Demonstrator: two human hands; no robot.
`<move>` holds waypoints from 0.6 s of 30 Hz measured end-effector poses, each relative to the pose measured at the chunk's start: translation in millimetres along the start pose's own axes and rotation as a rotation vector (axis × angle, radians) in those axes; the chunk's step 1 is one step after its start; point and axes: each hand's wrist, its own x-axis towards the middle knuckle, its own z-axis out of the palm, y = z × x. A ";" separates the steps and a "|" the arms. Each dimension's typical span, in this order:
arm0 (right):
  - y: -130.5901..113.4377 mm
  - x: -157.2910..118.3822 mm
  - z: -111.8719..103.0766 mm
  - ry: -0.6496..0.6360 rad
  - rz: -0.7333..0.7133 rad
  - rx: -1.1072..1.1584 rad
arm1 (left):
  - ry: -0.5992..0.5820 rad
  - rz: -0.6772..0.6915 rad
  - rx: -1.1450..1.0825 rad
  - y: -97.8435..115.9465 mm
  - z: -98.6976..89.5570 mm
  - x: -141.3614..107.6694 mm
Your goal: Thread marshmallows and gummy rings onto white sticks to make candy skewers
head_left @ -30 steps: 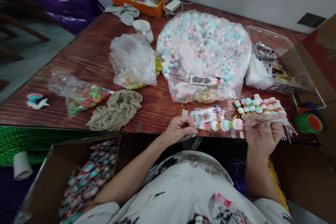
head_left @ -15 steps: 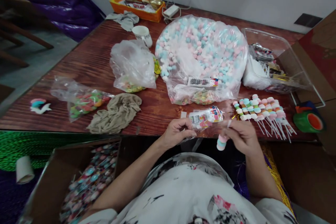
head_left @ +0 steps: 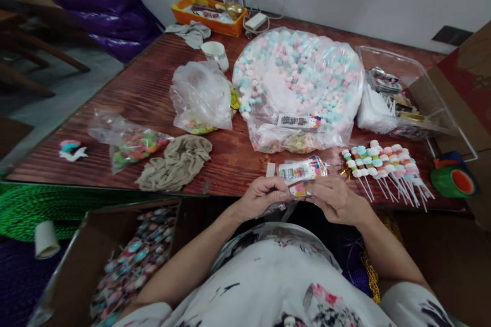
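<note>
My left hand (head_left: 264, 196) is closed in a pinch on a small printed clear packet (head_left: 298, 189) at the table's front edge. Against the packet's right side are the fingertips of my right hand (head_left: 333, 200), also closed. The marshmallow skewer it held half a second ago is now hidden by the fingers and palm. Just beyond my hands lies a small stack of printed packets (head_left: 303, 168). Right of them, finished-looking marshmallow skewers (head_left: 383, 161) with white sticks lie in a row.
A big clear bag of pastel marshmallows (head_left: 299, 71) fills the table's middle. Bags of gummy candy (head_left: 138, 145), a crumpled cloth (head_left: 176, 163) and a mug (head_left: 216, 55) lie leftward. At right are a clear bin (head_left: 433, 107) and green tape (head_left: 452, 181). A carton (head_left: 72, 276) of wrapped sweets stands below left.
My right hand has moved left to the packet and turned, and the marshmallow skewer in it has gone out of sight. My left hand keeps its pinch. The view has shifted slightly.
</note>
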 end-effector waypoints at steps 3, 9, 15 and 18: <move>-5.5 -2.0 4.2 0.043 -0.009 -0.016 | 0.035 0.096 0.076 -1.5 1.4 -4.5; -5.0 -9.8 10.4 -0.067 0.260 0.030 | 0.028 0.537 0.599 3.4 5.3 -9.6; -2.4 -4.1 16.3 -0.200 0.348 0.122 | -0.137 0.757 1.023 23.8 9.6 -11.7; -1.7 -5.3 12.1 -0.183 0.376 0.162 | -0.076 0.707 1.015 24.7 5.5 -11.9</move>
